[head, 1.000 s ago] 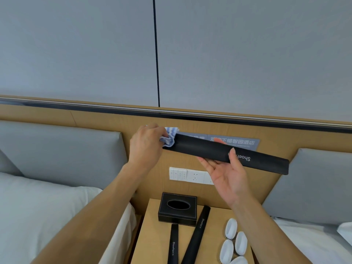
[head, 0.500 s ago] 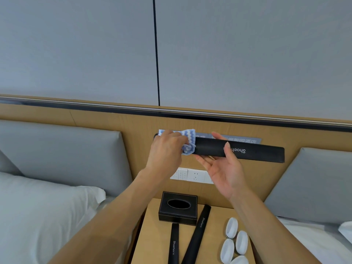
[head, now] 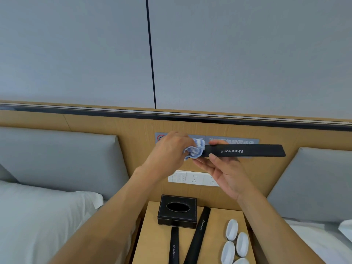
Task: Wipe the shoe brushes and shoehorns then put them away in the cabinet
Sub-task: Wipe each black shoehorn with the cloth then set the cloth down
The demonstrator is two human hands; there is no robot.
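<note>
Head view: the left hand (head: 171, 149) bunches a blue-white cloth (head: 195, 151) around the near end of a black shoehorn (head: 245, 150), which the right hand (head: 224, 168) pinches mid-length, thumb on top. That grip looks light, though the fingers behind are hidden. A firm rightward wipe could push the shoehorn free onto the nightstand (head: 152, 235) below both hands.

I see a long black shoehorn (head: 247, 150) held level above the tissue box (head: 178, 209), its white "Shoehorn" lettering upside down, a blue-and-white cloth (head: 195, 151) wrapped round its left end. Two more black shoehorns (head: 198, 237) lie just right of and in front of the tissue box. Farther right of it I count four white oval shoe brushes (head: 236, 242), clustered.
</note>
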